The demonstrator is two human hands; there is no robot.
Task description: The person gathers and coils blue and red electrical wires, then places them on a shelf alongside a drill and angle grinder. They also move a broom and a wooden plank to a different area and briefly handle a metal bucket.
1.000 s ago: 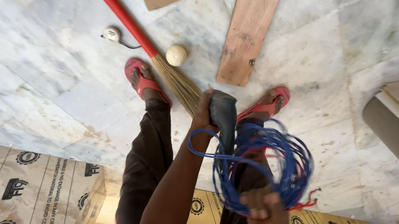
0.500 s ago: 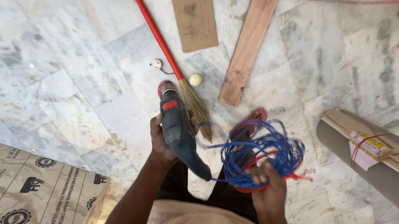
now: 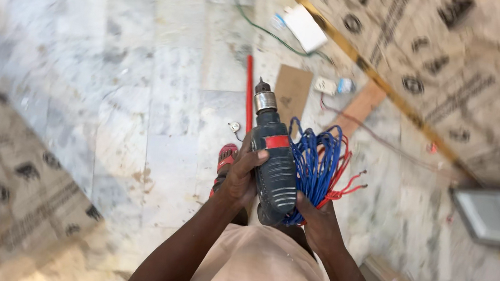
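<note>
Lying beyond the drill (image 3: 274, 162): red broom handle (image 3: 247, 90), cardboard (image 3: 292, 89).

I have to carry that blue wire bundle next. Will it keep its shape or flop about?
Probably floppy: the blue wire bundle hangs in loose loops from the right hand, and red ends stick out, apt to snag. It looks light beside the drill.
</note>
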